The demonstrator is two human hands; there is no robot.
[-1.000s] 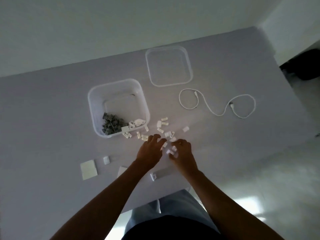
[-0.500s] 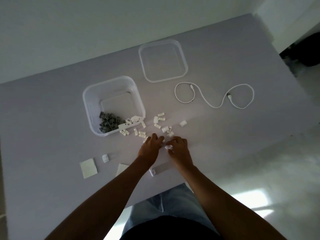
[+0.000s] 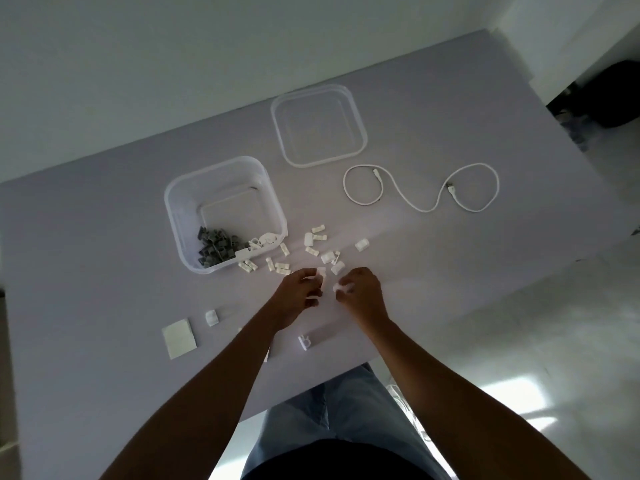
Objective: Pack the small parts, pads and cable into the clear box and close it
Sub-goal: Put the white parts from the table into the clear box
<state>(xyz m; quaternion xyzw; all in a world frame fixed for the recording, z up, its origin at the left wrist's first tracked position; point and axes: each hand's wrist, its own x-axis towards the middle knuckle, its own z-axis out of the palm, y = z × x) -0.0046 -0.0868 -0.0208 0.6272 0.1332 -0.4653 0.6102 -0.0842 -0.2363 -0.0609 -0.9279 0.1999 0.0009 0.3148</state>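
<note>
Head view: both hands [image 3: 332,296] pinch white clips [image 3: 320,252] (lid [image 3: 318,126], cable [image 3: 420,188] beyond).

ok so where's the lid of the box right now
In the head view the lid lies flat on the table's far side, beyond and right of the clear box, just behind the white cable.

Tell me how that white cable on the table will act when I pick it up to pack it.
The white cable lies in loose curves with two loops, so it is probably floppy and will dangle from a single grip. It looks thin, so likely light. It may spring open unless coiled before going into the clear box.
</note>
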